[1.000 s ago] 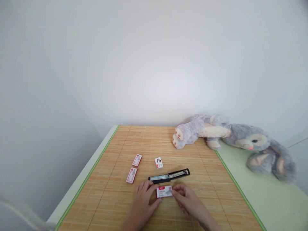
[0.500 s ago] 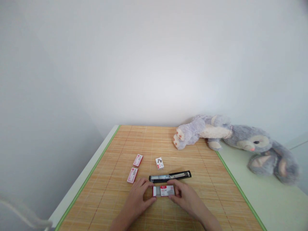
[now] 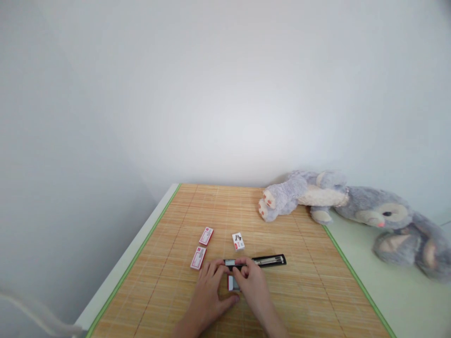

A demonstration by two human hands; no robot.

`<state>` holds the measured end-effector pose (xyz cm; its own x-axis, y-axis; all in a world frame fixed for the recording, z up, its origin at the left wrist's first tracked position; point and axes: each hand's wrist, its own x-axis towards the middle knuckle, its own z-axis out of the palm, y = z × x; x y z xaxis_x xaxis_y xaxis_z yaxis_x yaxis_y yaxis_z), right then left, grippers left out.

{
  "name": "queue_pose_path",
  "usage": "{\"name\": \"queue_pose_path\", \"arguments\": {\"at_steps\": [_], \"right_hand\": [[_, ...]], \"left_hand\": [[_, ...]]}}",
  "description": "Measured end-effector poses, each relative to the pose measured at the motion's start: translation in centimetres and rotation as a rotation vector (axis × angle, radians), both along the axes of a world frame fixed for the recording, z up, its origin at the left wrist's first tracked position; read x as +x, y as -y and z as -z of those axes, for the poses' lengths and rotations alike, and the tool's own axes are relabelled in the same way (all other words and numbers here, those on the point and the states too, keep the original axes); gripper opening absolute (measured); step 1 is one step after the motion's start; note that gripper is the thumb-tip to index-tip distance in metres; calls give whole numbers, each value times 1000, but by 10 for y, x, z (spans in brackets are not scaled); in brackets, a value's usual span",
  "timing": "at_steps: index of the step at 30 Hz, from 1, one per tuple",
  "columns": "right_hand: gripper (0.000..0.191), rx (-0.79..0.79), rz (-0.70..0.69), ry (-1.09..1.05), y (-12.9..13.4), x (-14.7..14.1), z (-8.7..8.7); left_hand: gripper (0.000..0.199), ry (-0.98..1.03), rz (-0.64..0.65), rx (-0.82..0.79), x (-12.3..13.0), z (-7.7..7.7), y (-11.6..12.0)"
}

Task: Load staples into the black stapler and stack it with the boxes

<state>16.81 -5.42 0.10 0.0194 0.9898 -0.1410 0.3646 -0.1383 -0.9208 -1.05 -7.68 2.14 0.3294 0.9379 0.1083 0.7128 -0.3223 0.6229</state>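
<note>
An opened black stapler (image 3: pixel 269 261) lies lengthwise on the bamboo mat. My right hand (image 3: pixel 252 284) reaches over its left half, thumb and forefinger closed across the stapler's body; anything smaller between the fingertips is hidden. My left hand (image 3: pixel 210 290) rests at the stapler's left end, fingertips touching or very near it, thumb stretched out below. Between both hands lies a partly slid-open staple box (image 3: pixel 233 283), its right part covered by my right hand. Two red-and-white boxes (image 3: pixel 198 258) lie beyond my left hand, and a small white box (image 3: pixel 238 241) with a stapler picture lies behind the stapler.
The bamboo mat (image 3: pixel 169 300) with a green border covers most of the white table (image 3: pixel 405 281). A grey plush rabbit (image 3: pixel 366 206) lies along the back right, partly over the mat. A pale wall (image 3: pixel 225 94) stands behind. A blurred white cord (image 3: pixel 38 314) shows at lower left.
My right hand has let go of the staple box's right end and moved left and up onto the stapler. My left fingers have shifted to the stapler's end. The view has turned slightly left.
</note>
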Motion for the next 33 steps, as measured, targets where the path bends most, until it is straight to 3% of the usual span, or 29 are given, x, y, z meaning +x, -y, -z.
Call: {"name": "queue_pose_path", "arguments": {"at_steps": [4,9,14,19,33], "right_hand": [[23,62,-29,74,-7,-5,-6],[20,134,-166,261,-12,-1,-41],[13,175,-374,458,-4,20,-69],[17,158,-565,659,1,31,-69],[15,172,-638,856,-13,19,-67]], "left_hand": [[51,7,0,-3,-1,2,0],[58,37,-1,4,-1,0,2],[39,55,10,-1,-2,-8,6],[29,32,30,-21,-2,-10,3],[31,56,23,-1,-3,-10,3]]}}
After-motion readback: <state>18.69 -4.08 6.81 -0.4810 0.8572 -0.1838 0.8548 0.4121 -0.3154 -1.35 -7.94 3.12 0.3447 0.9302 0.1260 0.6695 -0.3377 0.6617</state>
